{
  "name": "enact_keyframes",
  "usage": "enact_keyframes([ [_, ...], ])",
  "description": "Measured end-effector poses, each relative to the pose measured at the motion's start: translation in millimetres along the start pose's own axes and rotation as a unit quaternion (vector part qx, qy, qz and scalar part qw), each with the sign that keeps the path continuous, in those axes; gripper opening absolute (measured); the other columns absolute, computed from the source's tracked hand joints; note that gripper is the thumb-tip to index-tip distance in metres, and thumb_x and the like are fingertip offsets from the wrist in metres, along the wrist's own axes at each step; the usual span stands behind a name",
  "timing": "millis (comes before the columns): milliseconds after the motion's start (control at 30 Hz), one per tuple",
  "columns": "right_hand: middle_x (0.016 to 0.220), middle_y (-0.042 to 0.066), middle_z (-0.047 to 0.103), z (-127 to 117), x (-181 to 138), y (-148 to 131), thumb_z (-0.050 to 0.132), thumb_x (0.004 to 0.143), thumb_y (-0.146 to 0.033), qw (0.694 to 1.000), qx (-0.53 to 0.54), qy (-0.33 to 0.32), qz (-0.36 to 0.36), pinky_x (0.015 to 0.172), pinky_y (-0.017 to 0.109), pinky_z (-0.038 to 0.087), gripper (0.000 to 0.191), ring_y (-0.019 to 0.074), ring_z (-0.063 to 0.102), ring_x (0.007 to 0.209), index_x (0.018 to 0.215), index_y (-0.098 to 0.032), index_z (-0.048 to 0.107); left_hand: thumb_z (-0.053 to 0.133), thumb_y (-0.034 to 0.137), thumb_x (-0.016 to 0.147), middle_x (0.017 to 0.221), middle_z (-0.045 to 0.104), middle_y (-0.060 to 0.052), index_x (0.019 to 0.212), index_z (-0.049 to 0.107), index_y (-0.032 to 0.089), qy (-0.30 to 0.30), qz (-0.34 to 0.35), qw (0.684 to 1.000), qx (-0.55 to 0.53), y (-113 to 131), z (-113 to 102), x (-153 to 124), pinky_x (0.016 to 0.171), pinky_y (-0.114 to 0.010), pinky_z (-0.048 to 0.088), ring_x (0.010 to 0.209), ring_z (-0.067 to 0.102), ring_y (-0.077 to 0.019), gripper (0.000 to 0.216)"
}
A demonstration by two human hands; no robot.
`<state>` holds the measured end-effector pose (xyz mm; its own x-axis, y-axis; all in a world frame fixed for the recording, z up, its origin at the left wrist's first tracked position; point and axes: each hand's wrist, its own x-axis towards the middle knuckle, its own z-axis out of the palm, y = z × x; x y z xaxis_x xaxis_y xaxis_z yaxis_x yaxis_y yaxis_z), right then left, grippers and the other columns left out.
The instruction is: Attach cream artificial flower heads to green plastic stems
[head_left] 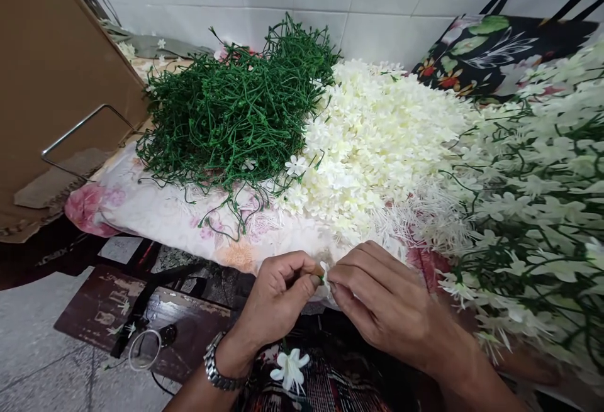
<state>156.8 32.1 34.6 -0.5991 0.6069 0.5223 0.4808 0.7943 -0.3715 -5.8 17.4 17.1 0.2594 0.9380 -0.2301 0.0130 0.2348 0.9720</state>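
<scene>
Close to the table's front edge, my left hand (282, 291) pinches a green plastic stem, of which only a bit shows at the fingertips. My right hand (384, 295) has its fingers closed on a small white artificial flower (324, 277) at the stem's tip. Below my left hand hangs another white flower (289, 369), face outward, apparently on the same stem, over my patterned clothing. Beyond my hands lie a tangled heap of green stems (231, 116) and, to its right, a pile of loose white blossoms (372, 135). The fingers partly hide the held flower.
Assembled white flowers on green stems (542, 211) are heaped at the right. A cardboard box (56, 85) stands at the left, a black floral bag (495, 53) against the tiled wall. A floral cloth (165, 217) covers the table. Below it are a brown board (189, 324) and a white ring (145, 350).
</scene>
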Motion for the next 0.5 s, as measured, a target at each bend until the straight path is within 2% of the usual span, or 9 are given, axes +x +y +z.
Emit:
enact_keyframes([
  [267, 0.066, 0.005, 0.054, 10.8, -4.9, 1.2, 0.043, 0.084, -0.001, 0.999, 0.023, 0.023, 0.016, 0.059, 0.026, 0.044, 0.016, 0.0140, 0.050, 0.066, 0.077, -0.012, 0.053, 0.049, 0.027, 0.073, 0.055, 0.040, 0.002, 0.061, 0.051, 0.014, 0.029, -0.004, 0.999, 0.030, -3.6, 3.9, 1.8, 0.051, -0.023, 0.031, 0.054, 0.038, -0.0105, 0.018],
  [500, 0.067, 0.003, 0.051, 19.0, -7.4, 4.2, 0.042, 0.084, -0.002, 0.998, 0.038, 0.031, 0.038, 0.057, 0.025, 0.045, 0.016, 0.0131, 0.048, 0.065, 0.080, -0.015, 0.050, 0.049, 0.027, 0.075, 0.052, 0.035, 0.004, 0.057, 0.047, 0.015, 0.055, -0.002, 0.998, 0.024, 1.0, 8.6, 2.6, 0.047, -0.020, 0.028, 0.050, 0.032, -0.0084, 0.021],
])
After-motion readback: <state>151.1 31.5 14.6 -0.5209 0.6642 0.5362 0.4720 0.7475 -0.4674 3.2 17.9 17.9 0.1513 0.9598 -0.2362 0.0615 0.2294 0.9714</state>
